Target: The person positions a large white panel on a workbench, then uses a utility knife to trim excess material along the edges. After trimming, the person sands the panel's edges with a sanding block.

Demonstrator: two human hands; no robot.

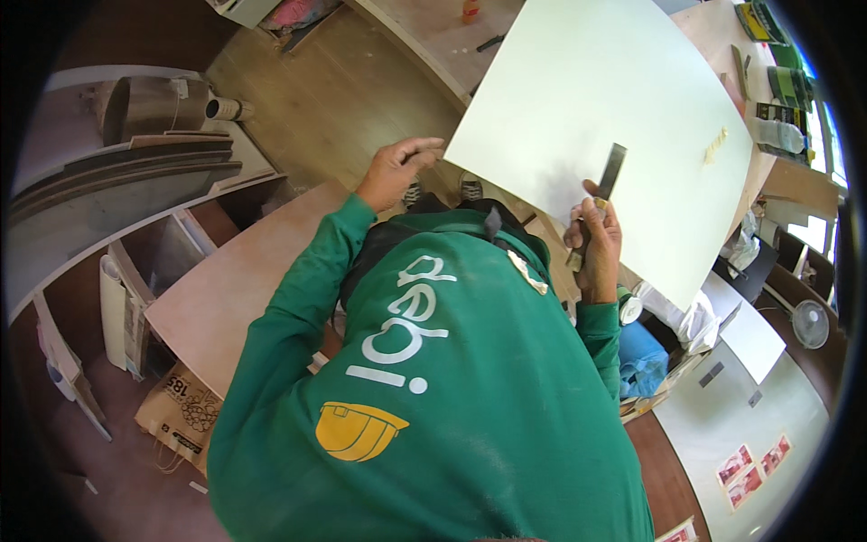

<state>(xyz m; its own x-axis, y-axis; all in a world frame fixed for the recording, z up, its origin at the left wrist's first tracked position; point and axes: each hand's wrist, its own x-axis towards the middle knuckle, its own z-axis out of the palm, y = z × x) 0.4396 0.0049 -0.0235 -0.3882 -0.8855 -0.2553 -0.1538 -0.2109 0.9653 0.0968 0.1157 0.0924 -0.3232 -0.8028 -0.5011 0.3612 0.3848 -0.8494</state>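
Observation:
A large white panel (542,99) lies flat on a wooden workbench (415,41) in front of me. My left hand (393,172) is at its near left corner, fingers stretched out toward the edge; whether the fingertips touch it is hard to tell. My right hand (596,239) is closed around the handle of a chisel (613,172), with a yellowish ring showing at the handle. The flat grey blade points away from me, over the panel near its front edge. A yellowish streak marks the panel's right part, and a dark shadow lies left of the blade.
Tins (789,88) and a clear plastic bottle (778,135) stand at the right. A blue bag (642,352) and a white bag (691,321) sit below the panel's right side. Left of me is a brown board (244,280) over open compartments, with a paper sack (181,415) below.

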